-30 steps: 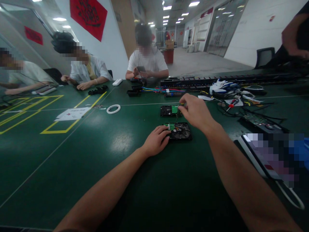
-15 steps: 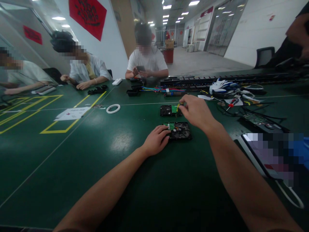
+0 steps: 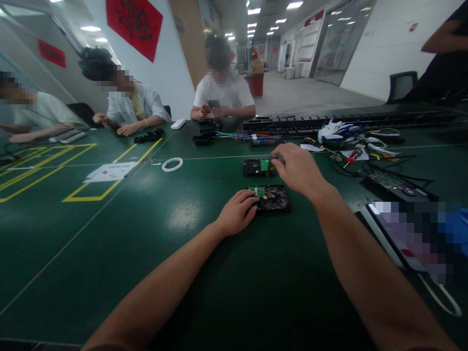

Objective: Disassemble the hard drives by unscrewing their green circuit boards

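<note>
A hard drive [image 3: 278,200] with a green circuit board lies flat on the green table. My left hand [image 3: 238,210] grips its left end, fingers resting over the board side. Above the drive, my right hand [image 3: 297,168] is closed in a pinch on a screwdriver [image 3: 269,169], held upright with its thin shaft pointing down at the drive's board. Much of the handle is hidden by my fingers, and I cannot tell whether the tip touches a screw. A second hard drive [image 3: 252,168] lies just behind the first, its board facing up.
A white tape roll [image 3: 172,165] and a paper sheet [image 3: 109,171] lie left. To the right are gloves [image 3: 338,130], a red-handled screwdriver [image 3: 354,156], another circuit-board device [image 3: 400,185] and a tablet-like screen [image 3: 405,243]. Coloured wires [image 3: 237,135] lie behind. Co-workers sit across the table.
Both my hands stay in nearly the same place. The screwdriver handle looks slightly turned between my right fingers, with less yellow showing. The person at far right has shifted an arm.
</note>
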The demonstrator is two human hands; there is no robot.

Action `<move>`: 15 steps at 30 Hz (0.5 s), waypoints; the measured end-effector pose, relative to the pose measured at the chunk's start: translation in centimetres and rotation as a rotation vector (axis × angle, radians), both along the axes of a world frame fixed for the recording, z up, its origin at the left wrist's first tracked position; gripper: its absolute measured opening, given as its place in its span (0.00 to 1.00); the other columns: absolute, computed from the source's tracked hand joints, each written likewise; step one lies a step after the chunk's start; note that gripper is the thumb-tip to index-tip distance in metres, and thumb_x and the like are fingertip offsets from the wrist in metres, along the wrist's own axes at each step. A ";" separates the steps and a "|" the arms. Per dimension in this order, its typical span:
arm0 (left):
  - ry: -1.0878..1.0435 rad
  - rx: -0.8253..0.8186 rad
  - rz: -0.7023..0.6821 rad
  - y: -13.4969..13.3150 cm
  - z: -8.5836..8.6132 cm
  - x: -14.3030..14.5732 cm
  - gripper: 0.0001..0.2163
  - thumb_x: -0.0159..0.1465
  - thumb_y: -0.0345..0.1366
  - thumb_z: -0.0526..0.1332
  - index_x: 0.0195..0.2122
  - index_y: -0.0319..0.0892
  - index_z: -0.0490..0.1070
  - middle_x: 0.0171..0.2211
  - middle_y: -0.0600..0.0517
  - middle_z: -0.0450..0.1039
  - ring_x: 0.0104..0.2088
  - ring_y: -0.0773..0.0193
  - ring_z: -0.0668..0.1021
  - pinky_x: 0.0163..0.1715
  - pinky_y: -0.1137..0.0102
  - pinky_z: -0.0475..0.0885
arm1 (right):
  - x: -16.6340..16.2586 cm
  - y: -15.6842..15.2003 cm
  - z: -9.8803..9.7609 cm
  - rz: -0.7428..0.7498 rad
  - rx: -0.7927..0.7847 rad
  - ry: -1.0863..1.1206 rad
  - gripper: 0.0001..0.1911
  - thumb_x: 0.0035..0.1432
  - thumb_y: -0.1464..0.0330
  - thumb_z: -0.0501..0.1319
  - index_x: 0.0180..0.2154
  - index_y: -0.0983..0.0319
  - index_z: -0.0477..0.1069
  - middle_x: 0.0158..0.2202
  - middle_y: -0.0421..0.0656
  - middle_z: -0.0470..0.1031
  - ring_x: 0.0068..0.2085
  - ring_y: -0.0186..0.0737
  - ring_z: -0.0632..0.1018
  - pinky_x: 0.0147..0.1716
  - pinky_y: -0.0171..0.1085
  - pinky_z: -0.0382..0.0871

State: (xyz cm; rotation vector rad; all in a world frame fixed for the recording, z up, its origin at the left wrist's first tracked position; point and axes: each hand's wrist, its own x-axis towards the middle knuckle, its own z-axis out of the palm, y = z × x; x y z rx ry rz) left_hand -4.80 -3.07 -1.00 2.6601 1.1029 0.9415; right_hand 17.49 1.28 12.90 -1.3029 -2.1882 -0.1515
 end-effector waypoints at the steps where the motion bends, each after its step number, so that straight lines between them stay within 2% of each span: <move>1: -0.001 0.001 0.001 0.0 0.0 0.0 0.16 0.71 0.37 0.56 0.58 0.44 0.70 0.58 0.43 0.70 0.61 0.51 0.70 0.61 0.48 0.69 | 0.0 0.0 0.0 -0.005 -0.003 0.010 0.07 0.63 0.71 0.59 0.44 0.62 0.73 0.44 0.50 0.77 0.44 0.50 0.77 0.44 0.45 0.67; 6: 0.003 -0.001 0.000 -0.1 0.2 0.0 0.15 0.71 0.38 0.55 0.58 0.44 0.70 0.58 0.43 0.70 0.61 0.51 0.70 0.61 0.47 0.70 | 0.0 0.0 0.1 0.006 -0.025 0.037 0.08 0.63 0.70 0.61 0.45 0.60 0.72 0.43 0.48 0.78 0.40 0.47 0.77 0.43 0.45 0.67; 10: -0.001 0.000 0.000 -0.1 0.2 0.1 0.15 0.71 0.37 0.55 0.57 0.44 0.70 0.57 0.43 0.70 0.61 0.51 0.70 0.61 0.48 0.70 | -0.1 -0.3 0.3 0.020 -0.018 0.024 0.07 0.66 0.67 0.59 0.44 0.60 0.73 0.43 0.49 0.77 0.43 0.49 0.77 0.44 0.46 0.67; 15: -0.005 -0.002 -0.005 -0.1 0.1 0.0 0.15 0.71 0.37 0.56 0.58 0.45 0.70 0.58 0.43 0.70 0.61 0.51 0.70 0.61 0.47 0.70 | 0.0 -0.1 0.1 0.017 -0.016 0.014 0.08 0.65 0.70 0.58 0.45 0.60 0.74 0.45 0.50 0.77 0.45 0.51 0.76 0.45 0.46 0.67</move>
